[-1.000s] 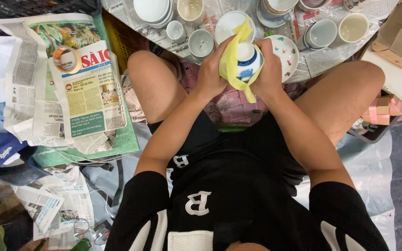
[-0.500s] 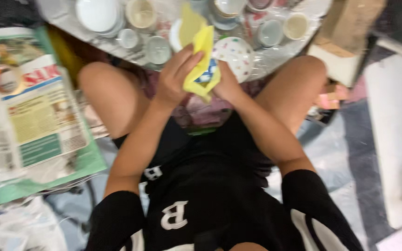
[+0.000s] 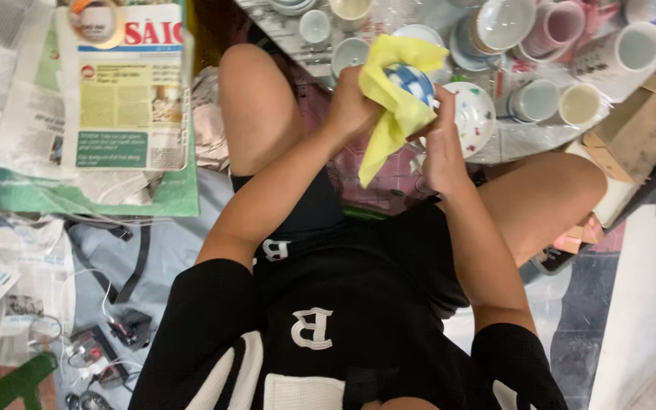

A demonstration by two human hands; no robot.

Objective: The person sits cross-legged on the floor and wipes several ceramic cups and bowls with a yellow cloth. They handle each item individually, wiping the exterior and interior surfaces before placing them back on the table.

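I sit on the floor with my knees apart. My left hand [image 3: 352,106] grips a yellow cloth [image 3: 396,106] wrapped around a small blue-and-white cup [image 3: 410,80]. My right hand [image 3: 442,144] presses against the cup's other side through the cloth. Both hands hold the cup above my lap, just in front of a white saucer with coloured dots [image 3: 471,114].
Several cups, bowls and saucers [image 3: 506,23] lie on a sheet ahead of my knees, with a white mug [image 3: 632,49] at the right. Newspapers [image 3: 127,106] and a tape roll [image 3: 96,23] lie at left, cardboard [image 3: 639,129] at right, cables [image 3: 108,334] at lower left.
The view has swung back and steadied. My hands have turned the cup inside the yellow cloth, so its blue pattern now shows at the top.
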